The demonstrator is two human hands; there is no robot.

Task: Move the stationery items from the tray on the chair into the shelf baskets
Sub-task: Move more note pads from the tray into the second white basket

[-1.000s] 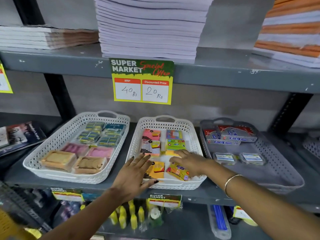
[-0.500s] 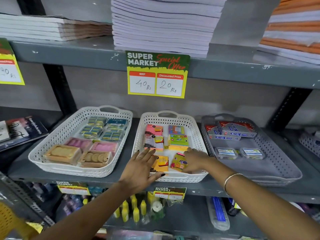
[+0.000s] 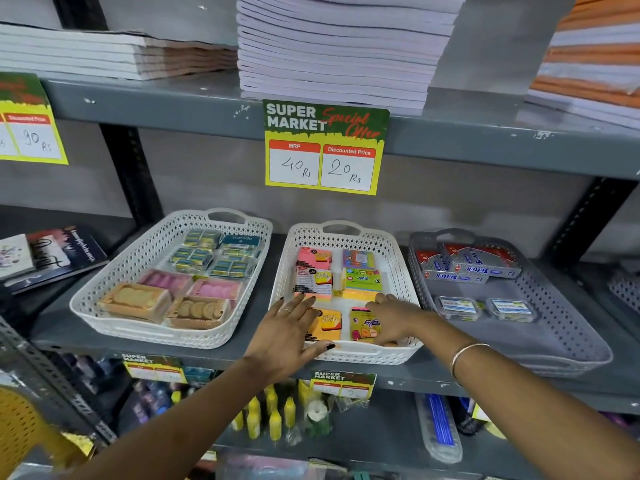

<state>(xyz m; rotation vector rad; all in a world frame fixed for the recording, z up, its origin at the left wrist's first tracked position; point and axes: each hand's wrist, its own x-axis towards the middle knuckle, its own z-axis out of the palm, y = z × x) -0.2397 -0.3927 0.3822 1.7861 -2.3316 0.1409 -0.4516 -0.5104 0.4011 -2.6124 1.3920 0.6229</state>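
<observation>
Left hand [image 3: 287, 336] — flat, palm down, fingers spread and empty, lying over the front left of the middle basket [image 3: 398, 258]; its thumb rests on the front rim, and its fingertips touch the orange pad [image 3: 327, 323] and reach to the near edge of the striped pad [image 3: 313, 282]. A ring shows on 1 finger.

Right hand [image 3: 394, 318] — reaching in from the right, fingers curled down and pressed against the yellow pack [image 3: 363, 323] at the basket's front right; whether it grips the pack or only touches it, I cannot tell. A thin bangle [image 3: 465, 355] circles the wrist.

Middle basket — white perforated plastic, rectangular, loop handle at the back. It holds 6 packs of sticky notes in 2 columns: pink, striped and orange on the left; purple, green-yellow and yellow on the right.

Left basket [image 3: 114, 289] — same make; blue-green boxes at the back, pink and tan packets in front.

Right basket [image 3: 571, 306] — grey perforated plastic; red-and-silver boxes at the back, 2 clear tubs [image 3: 485, 308] nearer the front.

All 3 baskets stand side by side on a grey metal shelf [image 3: 242, 355]. A price card [image 3: 325, 147] reading 40 and 20 hangs from the shelf above, under stacked notebooks [image 3: 339, 50]. Yellow bottles [image 3: 273, 417] stand on the shelf below.
</observation>
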